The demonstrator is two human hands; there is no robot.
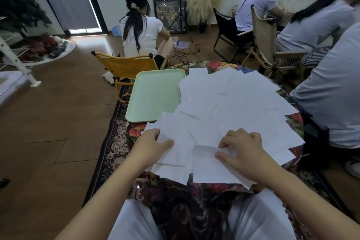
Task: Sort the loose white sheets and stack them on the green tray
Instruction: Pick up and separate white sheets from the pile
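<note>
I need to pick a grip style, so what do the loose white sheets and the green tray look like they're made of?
Loose white sheets: thin matte paper or tissue, judging by soft creases and limp edges. Pale green rectangular tray: probably smooth moulded plastic, with rounded corners, a raised rim and a faint sheen.

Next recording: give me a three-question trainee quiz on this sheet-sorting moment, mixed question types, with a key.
1. True or false: the pale green plastic tray already holds a stack of sheets.
2. Multiple choice: the green tray lies A) to the left of the spread of loose white paper sheets, B) to their right, C) under them.
3. Fill in: the right hand pinches the edge of a white ____ at the near side of the table with the floral cloth.

Key
1. False; the tray shows only bare green surface.
2. A.
3. Sheet; the left hand grips another sheet at the spread's near left edge.
</note>
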